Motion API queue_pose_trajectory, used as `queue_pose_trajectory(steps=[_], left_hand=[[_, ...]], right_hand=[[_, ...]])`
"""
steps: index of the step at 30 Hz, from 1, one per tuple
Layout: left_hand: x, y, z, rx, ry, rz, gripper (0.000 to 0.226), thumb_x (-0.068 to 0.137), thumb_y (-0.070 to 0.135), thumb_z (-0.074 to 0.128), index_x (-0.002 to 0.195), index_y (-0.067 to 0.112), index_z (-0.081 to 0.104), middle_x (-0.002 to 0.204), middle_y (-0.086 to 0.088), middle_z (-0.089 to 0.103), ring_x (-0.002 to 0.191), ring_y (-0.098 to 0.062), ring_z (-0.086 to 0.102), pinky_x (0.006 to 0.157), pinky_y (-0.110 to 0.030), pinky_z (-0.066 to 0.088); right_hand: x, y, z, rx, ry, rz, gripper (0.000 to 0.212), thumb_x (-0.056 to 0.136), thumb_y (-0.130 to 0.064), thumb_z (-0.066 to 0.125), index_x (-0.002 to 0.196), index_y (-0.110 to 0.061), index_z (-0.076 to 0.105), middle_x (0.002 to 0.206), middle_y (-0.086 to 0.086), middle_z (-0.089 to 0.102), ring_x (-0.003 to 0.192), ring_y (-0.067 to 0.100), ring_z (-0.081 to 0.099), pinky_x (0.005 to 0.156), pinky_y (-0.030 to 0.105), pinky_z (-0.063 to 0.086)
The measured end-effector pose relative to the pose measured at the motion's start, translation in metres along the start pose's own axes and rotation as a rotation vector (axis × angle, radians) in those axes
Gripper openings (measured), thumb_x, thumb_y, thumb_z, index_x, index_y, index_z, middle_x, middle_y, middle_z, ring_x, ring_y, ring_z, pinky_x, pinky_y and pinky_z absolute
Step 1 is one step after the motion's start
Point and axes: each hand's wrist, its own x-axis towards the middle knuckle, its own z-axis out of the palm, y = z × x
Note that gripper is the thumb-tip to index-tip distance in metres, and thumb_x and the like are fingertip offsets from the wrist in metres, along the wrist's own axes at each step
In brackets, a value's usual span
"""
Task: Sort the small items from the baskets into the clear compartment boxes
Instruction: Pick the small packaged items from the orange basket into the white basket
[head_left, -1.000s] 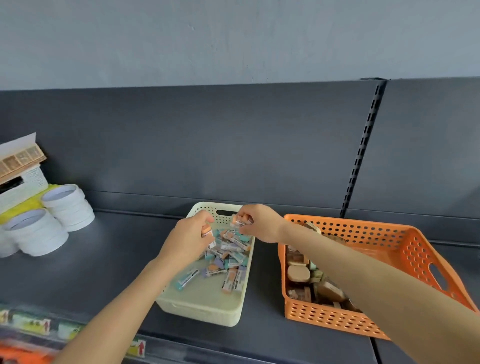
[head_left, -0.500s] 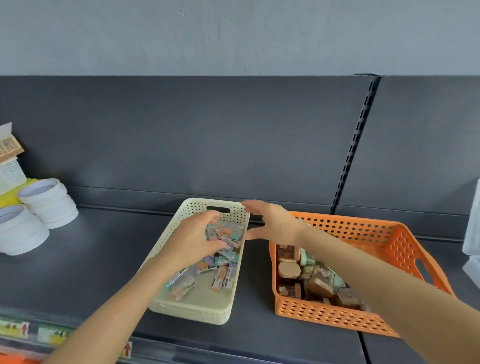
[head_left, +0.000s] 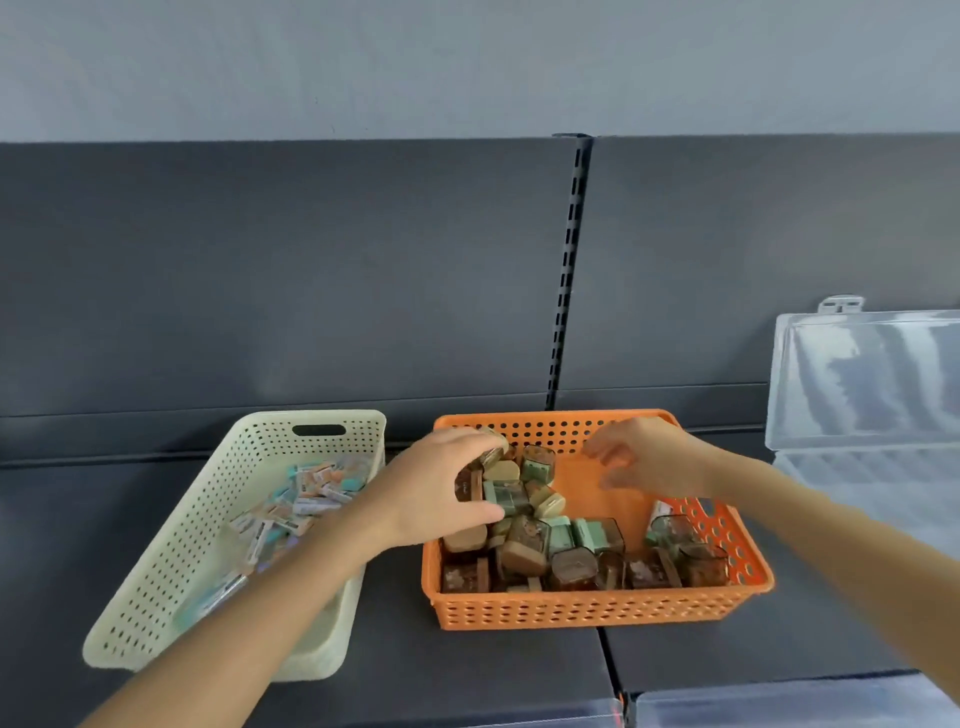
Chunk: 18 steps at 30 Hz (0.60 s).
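1. First, the grips. We found the left hand (head_left: 441, 488) in the far left corner of the orange basket (head_left: 571, 608). Its fingers arched over the top and its thumb tucked in below, clasping a cluster of the small boxes (head_left: 524, 551). How many it held we could not tell.
2. The right hand (head_left: 649, 462) hovered above the bare patch of the basket floor. Its fingers were loosely curled with the thumb apart from them, and it held nothing.
3. The small boxes lay heaped along the left and near sides of the orange basket, with a few against its right wall.
4. The cream basket (head_left: 171, 545) stood just beside it on the left, set at an angle. Small wrapped pieces (head_left: 311, 488) were scattered over its floor. The left forearm crossed above its near right corner and hid some of them.
5. The clear compartment box (head_left: 862, 395) stood at the right edge, well apart from both hands, its lid raised against the back panel (head_left: 285, 270). Its base was too blurred for us to make out the dividers.
6. Materials:
   - Both baskets were perforated plastic with slot handles.
   - The small boxes were rounded cubes, glossy, in brown, tan and mint.
   - The wrapped pieces were flat pastel oblongs.
   - The shelf (head_left: 467, 670) and back panel were matt dark grey, split by a slotted upright (head_left: 569, 260).
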Motion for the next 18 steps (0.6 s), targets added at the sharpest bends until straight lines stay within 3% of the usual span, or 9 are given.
queue_pose_trajectory(steps=[3,8,11,16,18], left_hand=[[0.013,0.012,0.009,0.009,-0.042,0.038,0.069,0.083,0.046,0.065,0.144,0.033,0.035,0.151,0.016,0.031,0.137,0.000,0.024,0.111,-0.022,0.023],[0.030,0.030,0.021,0.019,-0.085,0.093,0.063,0.084,0.047,0.064,0.141,0.034,0.040,0.148,0.016,0.033,0.135,-0.001,0.028,0.108,-0.021,0.025],[0.038,0.036,0.029,0.023,-0.116,0.121,0.060,0.085,0.048,0.064,0.139,0.033,0.043,0.146,0.018,0.035,0.133,0.000,0.030,0.107,-0.019,0.025],[0.047,0.043,0.038,0.016,-0.163,0.138,0.059,0.084,0.050,0.063,0.138,0.035,0.044,0.143,0.019,0.038,0.131,0.000,0.032,0.111,-0.024,0.029],[0.050,0.045,0.039,0.017,-0.174,0.134,0.058,0.084,0.050,0.063,0.138,0.035,0.045,0.142,0.018,0.039,0.131,0.000,0.033,0.111,-0.026,0.030]], right_hand=[[-0.016,0.022,-0.005,-0.070,-0.112,0.023,0.046,0.085,-0.021,0.066,0.129,-0.024,0.056,0.127,-0.008,0.058,0.105,0.005,0.056,0.088,0.020,0.048],[-0.041,0.030,-0.008,-0.226,-0.401,-0.010,0.064,0.080,-0.040,0.071,0.137,-0.031,0.045,0.135,-0.010,0.051,0.122,0.013,0.049,0.100,0.030,0.042],[-0.047,0.025,-0.011,-0.242,-0.517,-0.029,0.069,0.077,-0.041,0.073,0.138,-0.034,0.042,0.132,-0.010,0.050,0.117,0.012,0.047,0.088,0.024,0.040],[-0.047,0.020,-0.012,-0.361,-0.600,-0.066,0.061,0.084,-0.019,0.064,0.139,-0.025,0.041,0.128,0.000,0.053,0.091,0.011,0.041,0.064,0.017,0.036],[-0.046,0.024,-0.008,-0.391,-0.587,-0.077,0.060,0.083,-0.019,0.066,0.138,-0.023,0.042,0.126,0.001,0.054,0.095,0.016,0.048,0.069,0.022,0.043]])
